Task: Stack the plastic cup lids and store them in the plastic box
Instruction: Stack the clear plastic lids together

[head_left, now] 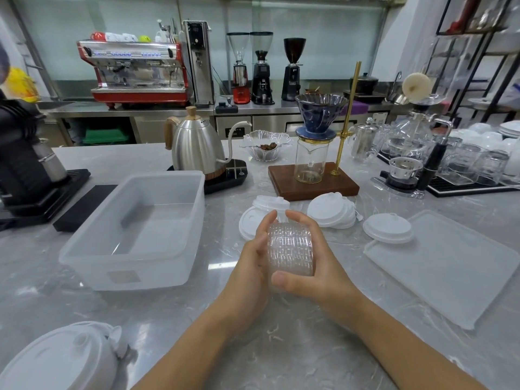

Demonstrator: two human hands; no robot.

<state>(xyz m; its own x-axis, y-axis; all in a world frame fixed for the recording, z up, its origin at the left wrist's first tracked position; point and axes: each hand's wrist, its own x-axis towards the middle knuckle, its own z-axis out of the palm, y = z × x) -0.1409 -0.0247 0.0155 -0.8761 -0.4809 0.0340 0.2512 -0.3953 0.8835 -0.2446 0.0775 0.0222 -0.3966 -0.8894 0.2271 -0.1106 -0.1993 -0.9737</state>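
Item: stack of clear lids (290, 253), clasped between both hands (left hand (254, 256), right hand (311, 266), fingers curled round it) above the desk (281, 347); plastic box (135, 235) at nine o'clock, nothing stored yet; white lids (332, 211) loose at twelve, unstacked.

plastic box (135, 229) left of lid stack (289, 249)

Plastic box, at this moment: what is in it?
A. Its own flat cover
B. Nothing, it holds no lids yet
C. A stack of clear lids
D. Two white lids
B. The plastic box shows only its bare floor, while the stack of clear lids is held between the left hand and right hand beside it, and the white lids lie on the counter.
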